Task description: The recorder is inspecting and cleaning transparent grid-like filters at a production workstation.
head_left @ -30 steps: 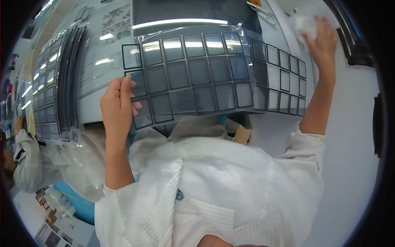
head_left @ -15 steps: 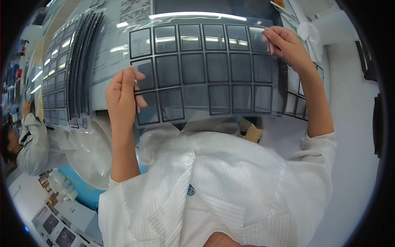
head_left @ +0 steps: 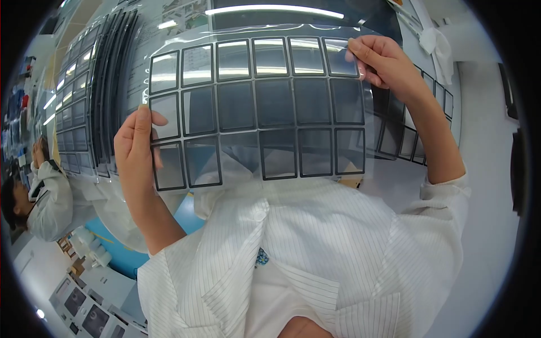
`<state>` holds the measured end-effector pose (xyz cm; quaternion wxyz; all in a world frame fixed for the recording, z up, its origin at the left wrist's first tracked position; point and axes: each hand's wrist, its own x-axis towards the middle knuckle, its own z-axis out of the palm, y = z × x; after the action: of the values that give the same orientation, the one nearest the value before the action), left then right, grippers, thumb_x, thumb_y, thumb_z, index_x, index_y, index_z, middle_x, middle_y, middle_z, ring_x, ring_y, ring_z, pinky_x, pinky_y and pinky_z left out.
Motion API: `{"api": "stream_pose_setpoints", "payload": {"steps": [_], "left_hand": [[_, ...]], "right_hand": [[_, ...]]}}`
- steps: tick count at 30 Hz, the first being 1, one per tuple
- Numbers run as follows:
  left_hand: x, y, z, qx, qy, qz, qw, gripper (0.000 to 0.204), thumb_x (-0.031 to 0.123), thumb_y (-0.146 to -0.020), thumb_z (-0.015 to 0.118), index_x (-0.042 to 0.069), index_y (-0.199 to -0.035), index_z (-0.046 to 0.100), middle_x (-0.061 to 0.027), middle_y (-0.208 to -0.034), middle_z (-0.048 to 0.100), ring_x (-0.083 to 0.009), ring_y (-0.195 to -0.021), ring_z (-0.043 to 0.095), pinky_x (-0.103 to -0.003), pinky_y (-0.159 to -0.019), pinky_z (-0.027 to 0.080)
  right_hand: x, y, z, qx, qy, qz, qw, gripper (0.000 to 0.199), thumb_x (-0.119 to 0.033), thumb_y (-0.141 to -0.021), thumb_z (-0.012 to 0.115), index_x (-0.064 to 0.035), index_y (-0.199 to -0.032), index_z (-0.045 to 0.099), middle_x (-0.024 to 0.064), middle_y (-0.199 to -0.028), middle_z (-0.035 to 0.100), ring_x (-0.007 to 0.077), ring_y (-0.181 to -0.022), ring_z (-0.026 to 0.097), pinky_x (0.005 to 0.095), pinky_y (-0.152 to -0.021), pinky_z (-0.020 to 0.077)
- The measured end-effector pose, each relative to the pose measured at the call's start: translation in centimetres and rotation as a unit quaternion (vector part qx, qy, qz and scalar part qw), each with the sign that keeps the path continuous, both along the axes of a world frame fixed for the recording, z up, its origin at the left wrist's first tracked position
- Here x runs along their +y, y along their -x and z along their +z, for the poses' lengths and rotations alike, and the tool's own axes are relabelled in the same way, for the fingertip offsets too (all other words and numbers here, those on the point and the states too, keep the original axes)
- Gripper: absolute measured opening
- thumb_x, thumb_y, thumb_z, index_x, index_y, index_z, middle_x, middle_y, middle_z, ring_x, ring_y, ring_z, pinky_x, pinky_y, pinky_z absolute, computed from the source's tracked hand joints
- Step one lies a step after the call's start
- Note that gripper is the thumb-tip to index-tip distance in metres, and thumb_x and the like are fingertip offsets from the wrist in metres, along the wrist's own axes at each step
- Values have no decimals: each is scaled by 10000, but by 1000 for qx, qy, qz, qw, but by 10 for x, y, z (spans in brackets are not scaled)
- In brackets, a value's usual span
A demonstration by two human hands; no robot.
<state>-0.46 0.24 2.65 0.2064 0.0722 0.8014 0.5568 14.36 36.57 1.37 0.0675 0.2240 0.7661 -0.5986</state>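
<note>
1. Nearest, you wear a white, thinly striped jacket (head_left: 321, 242), its right sleeve pushed up to about the elbow.
2. Your left hand (head_left: 134, 141) is clamped on the left edge of the clear sheet (head_left: 256, 104), beside the middle row, thumb on the near face and fingertips showing behind it.
3. Your right hand (head_left: 386, 63) is clamped on the same sheet at its upper right corner, thumb and fingers pinched together over the edge.
4. You have the sheet stretched between both hands in front of your torso. It carries dark-rimmed rectangles in three rows: six in the top, six in the middle, five in the bottom, where the third place has no rim. Bright reflections cross the top row.
5. Beyond your right wrist lies another framed sheet (head_left: 408, 141), partly hidden by your arm.
6. To your left, several similar sheets stand close together in a row (head_left: 101, 96).
7. Past the top edge lies a dark panel (head_left: 282, 21); a crumpled white cloth (head_left: 443, 56) hangs at the upper right.
8. Farther off at your left, another person (head_left: 52, 205) in white has their hands raised.
</note>
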Motion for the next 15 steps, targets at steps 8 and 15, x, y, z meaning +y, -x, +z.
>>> {"api": "stream_pose_setpoints", "payload": {"steps": [8, 15], "left_hand": [[9, -6, 0, 9, -5, -24, 1000, 405, 331, -1010, 462, 9, -844, 643, 64, -518, 401, -15, -370, 345, -191, -365, 230], [6, -3, 0, 15, 16, -26, 999, 411, 345, -1003, 474, 17, -815, 636, 71, -486, 379, -14, -362, 343, -196, -354, 219]], "right_hand": [[8, -7, -2, -14, -18, -31, 999, 319, -357, -978, 520, -80, -841, 595, -46, -557, 507, -15, -380, 355, 147, -363, 225], [7, -5, 0, -13, -12, -30, 999, 326, -353, -984, 511, -81, -820, 583, -50, -550, 513, -18, -364, 350, 152, -342, 218]]}}
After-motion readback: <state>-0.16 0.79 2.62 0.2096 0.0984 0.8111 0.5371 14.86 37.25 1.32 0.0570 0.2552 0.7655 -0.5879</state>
